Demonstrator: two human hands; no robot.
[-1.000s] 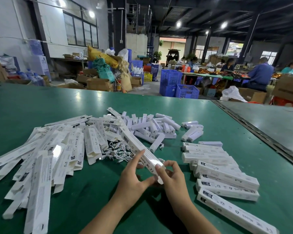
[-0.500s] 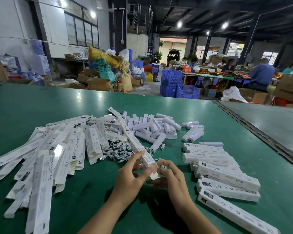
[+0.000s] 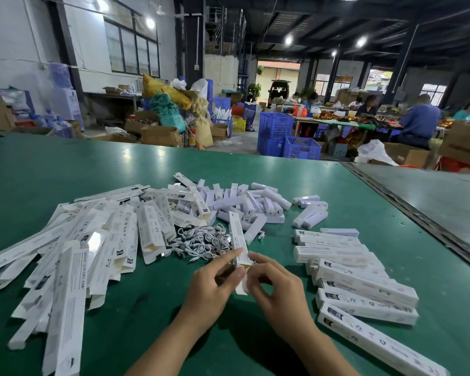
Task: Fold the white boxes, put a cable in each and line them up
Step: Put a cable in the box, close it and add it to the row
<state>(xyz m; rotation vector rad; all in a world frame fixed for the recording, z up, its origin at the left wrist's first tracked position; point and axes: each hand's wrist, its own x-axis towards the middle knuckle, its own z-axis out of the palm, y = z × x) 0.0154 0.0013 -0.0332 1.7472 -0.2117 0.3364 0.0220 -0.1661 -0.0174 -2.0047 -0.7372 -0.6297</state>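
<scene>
Dozens of flat boxes lie unfolded across the left of the frame, so I judge most of the job is left to do. The cable heap sits at centre, just above my hands. The box in work is at centre, squared up and tilted, with its near flap open; I can't tell if a cable is inside. My left hand pinches its lower end, index finger stretched along it. My right hand curls in, fingertips pinching the flap. A short row of closed boxes is lined up at right on the green table.
</scene>
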